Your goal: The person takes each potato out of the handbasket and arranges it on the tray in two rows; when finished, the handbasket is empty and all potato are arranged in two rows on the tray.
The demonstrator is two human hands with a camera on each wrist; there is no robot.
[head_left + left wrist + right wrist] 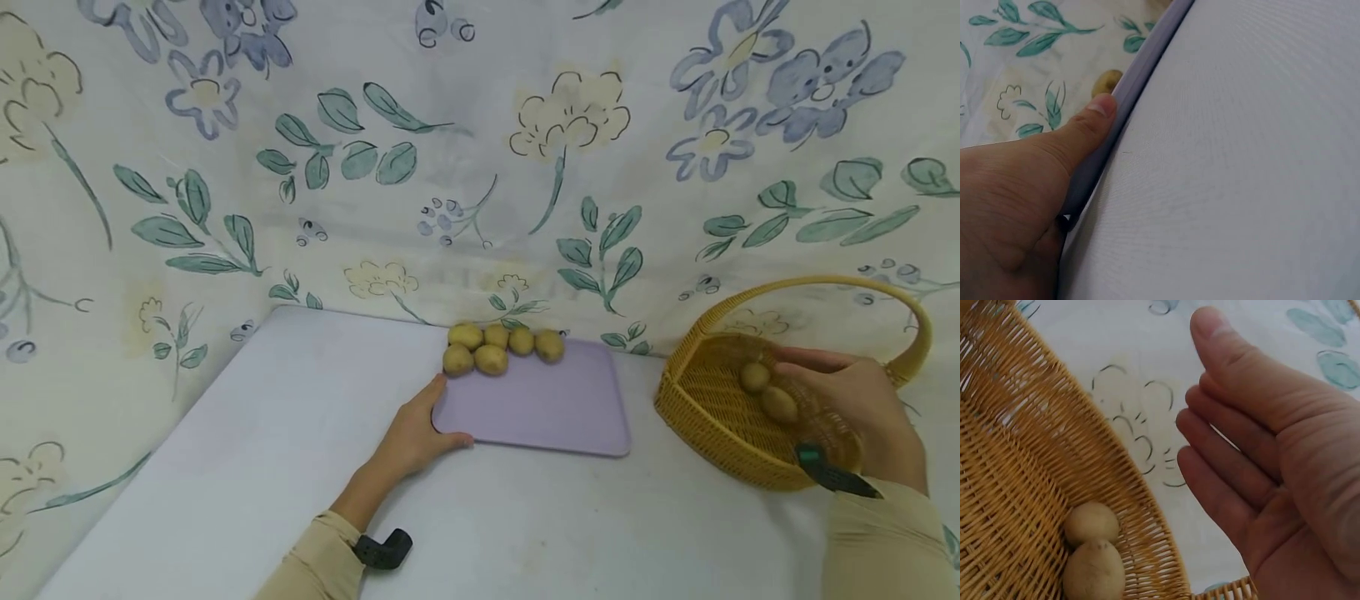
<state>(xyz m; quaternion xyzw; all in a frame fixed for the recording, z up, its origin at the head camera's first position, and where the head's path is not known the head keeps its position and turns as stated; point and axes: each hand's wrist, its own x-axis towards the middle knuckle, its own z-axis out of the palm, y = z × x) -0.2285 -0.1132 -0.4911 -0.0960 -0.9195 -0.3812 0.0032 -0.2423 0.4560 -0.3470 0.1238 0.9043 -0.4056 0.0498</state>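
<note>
At the near left corner of the lilac tray point(540, 408), my left hand point(412, 433) touches the edges, thumb along the front side and fingers along the left side. The thumb point(1094, 119) lies straight against the tray's rim in the left wrist view; the other fingers are mostly hidden there. Several potatoes point(491, 360) sit in two rows at the tray's far left. My right hand point(873, 408) is at the right side of the wicker basket point(712, 400), close to two potatoes point(1093, 569) inside. Its fingers point(1229, 469) are loosely bent and hold nothing.
The basket's arched handle point(817, 283) rises over its far side. A white table point(300, 417) carries the tray and basket. Floral cloth point(450, 167) hangs behind the table.
</note>
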